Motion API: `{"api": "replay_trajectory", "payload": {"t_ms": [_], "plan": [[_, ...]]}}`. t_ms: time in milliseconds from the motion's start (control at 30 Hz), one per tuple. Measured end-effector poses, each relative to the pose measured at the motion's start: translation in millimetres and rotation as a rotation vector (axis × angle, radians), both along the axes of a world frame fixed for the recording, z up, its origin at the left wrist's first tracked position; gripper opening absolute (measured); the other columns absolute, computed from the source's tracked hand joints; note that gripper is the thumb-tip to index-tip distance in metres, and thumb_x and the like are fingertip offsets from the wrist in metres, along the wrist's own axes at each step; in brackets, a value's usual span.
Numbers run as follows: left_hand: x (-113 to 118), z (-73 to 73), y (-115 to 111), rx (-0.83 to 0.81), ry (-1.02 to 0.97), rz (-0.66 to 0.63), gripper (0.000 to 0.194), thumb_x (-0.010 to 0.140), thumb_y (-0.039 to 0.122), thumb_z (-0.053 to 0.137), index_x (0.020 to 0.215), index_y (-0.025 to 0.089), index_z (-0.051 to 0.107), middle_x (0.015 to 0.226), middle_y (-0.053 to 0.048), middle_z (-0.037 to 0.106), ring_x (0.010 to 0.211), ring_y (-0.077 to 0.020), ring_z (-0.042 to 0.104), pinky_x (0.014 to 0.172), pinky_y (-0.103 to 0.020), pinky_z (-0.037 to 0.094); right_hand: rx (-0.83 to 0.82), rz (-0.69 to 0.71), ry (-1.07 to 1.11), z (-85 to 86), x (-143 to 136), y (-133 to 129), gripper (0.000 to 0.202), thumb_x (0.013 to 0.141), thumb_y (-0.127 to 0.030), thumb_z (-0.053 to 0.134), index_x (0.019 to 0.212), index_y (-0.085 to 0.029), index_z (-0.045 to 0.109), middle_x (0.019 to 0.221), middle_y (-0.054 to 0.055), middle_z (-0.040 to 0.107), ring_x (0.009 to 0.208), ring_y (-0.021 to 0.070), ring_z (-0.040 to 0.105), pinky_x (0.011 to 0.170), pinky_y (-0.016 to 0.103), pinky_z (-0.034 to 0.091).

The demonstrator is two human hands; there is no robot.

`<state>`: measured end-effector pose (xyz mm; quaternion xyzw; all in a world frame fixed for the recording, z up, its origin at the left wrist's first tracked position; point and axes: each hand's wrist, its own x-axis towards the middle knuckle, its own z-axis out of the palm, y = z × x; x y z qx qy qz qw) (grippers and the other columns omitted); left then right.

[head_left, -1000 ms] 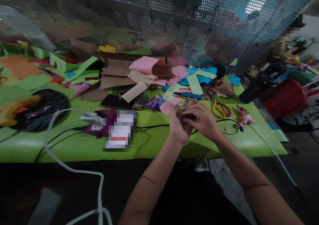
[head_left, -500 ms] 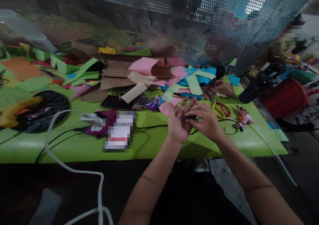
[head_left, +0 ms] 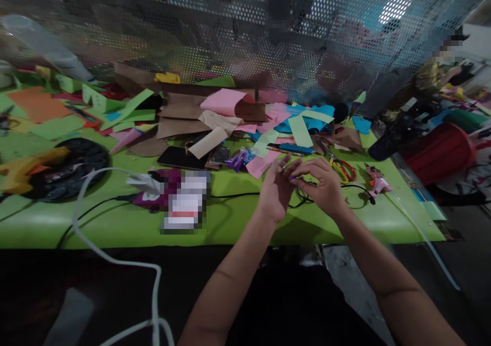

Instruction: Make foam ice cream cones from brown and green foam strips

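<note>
Over the green table (head_left: pixel 233 223) my two hands meet. My left hand (head_left: pixel 276 192) is palm up, with its fingers slightly curled and apart. My right hand (head_left: pixel 320 185) pinches a tiny purple piece (head_left: pixel 292 178) at the left hand's fingers. Just behind the hands lie a pink paper strip (head_left: pixel 263 165), a purple shiny wrapper (head_left: pixel 238 159) and a blue pen-like tool (head_left: pixel 295 148). Scissors with yellow and red handles (head_left: pixel 345 169) rest behind my right hand. A black cable (head_left: pixel 238 195) runs behind my wrists.
Left are a white-labelled box (head_left: pixel 184 203), a magenta glue gun (head_left: pixel 153 195), a black round tray (head_left: pixel 90 172) and a white cable (head_left: pixel 155 290). A pink glue gun (head_left: pixel 379 182) stands right. Paper scraps (head_left: pixel 180 106) line a perforated metal panel (head_left: pixel 238 34); a red bin (head_left: pixel 441 149) is far right.
My left hand's fingers have curled in a little. My right hand has shifted slightly right, with the purple piece still at its fingertips. The view has moved slightly.
</note>
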<state>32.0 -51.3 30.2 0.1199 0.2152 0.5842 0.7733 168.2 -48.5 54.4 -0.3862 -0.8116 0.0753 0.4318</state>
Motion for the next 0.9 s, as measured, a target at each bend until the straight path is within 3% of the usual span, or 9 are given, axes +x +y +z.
{"api": "replay_trajectory", "payload": {"t_ms": [100,267,467,667,800,900], "plan": [[-3.5,-8.4,-1.7,0.009,0.123,0.013,0.024,0.089,0.039,0.067,0.102,0.019,0.071,0.098,-0.005,0.077,0.089,-0.0155,0.071,0.081,-0.027,0.053,0.015,-0.040,0.017,0.6,3.7,0.8,0.002,0.091,-0.028,0.074,0.089,-0.027,0.075,0.090,0.003,0.076,0.090,0.0238,0.069,0.084,0.042,0.051],[-8.1,-13.2,-8.6,0.065,0.321,-0.042,0.029,0.076,0.042,0.081,0.085,0.016,0.071,0.077,-0.001,0.070,0.068,-0.0119,0.065,0.068,-0.025,0.051,0.052,-0.045,0.022,1.4,8.4,1.1,0.002,0.090,-0.025,0.074,0.088,-0.026,0.074,0.086,0.003,0.075,0.088,0.0242,0.068,0.082,0.042,0.052],[-5.6,-14.8,-12.3,0.099,0.404,-0.023,0.030,0.067,0.041,0.086,0.074,0.018,0.069,0.069,0.001,0.065,0.065,-0.0100,0.060,0.066,-0.023,0.049,0.033,-0.037,-0.016,-1.6,12.3,-0.9,0.004,0.089,-0.023,0.074,0.092,-0.026,0.075,0.089,0.004,0.076,0.090,0.0243,0.069,0.081,0.041,0.052],[-10.7,-12.1,-10.0,0.221,0.556,-0.085,0.023,0.075,0.041,0.077,0.077,0.018,0.072,0.073,-0.002,0.066,0.069,-0.0124,0.060,0.068,-0.024,0.047,0.022,-0.001,-0.045,-2.7,20.3,-1.1,0.006,0.090,-0.025,0.074,0.093,-0.028,0.077,0.092,0.003,0.077,0.090,0.0236,0.071,0.082,0.040,0.052],[-33.8,-8.4,9.5,0.362,0.933,0.005,0.021,0.083,0.036,0.068,0.093,0.018,0.073,0.089,-0.006,0.073,0.081,-0.0172,0.065,0.076,-0.027,0.049,0.016,-0.036,0.063,0.8,24.8,0.3,0.004,0.088,-0.022,0.075,0.089,-0.026,0.077,0.088,0.004,0.076,0.089,0.0229,0.070,0.084,0.039,0.053],[-54.2,-6.6,26.4,0.403,1.472,0.068,0.033,0.090,0.045,0.062,0.108,0.019,0.069,0.101,-0.008,0.074,0.089,-0.0219,0.067,0.079,-0.032,0.049,-0.052,-0.077,0.161,2.7,28.5,4.5,0.002,0.086,-0.023,0.076,0.085,-0.025,0.076,0.086,0.004,0.075,0.087,0.0216,0.069,0.083,0.038,0.053]]}}
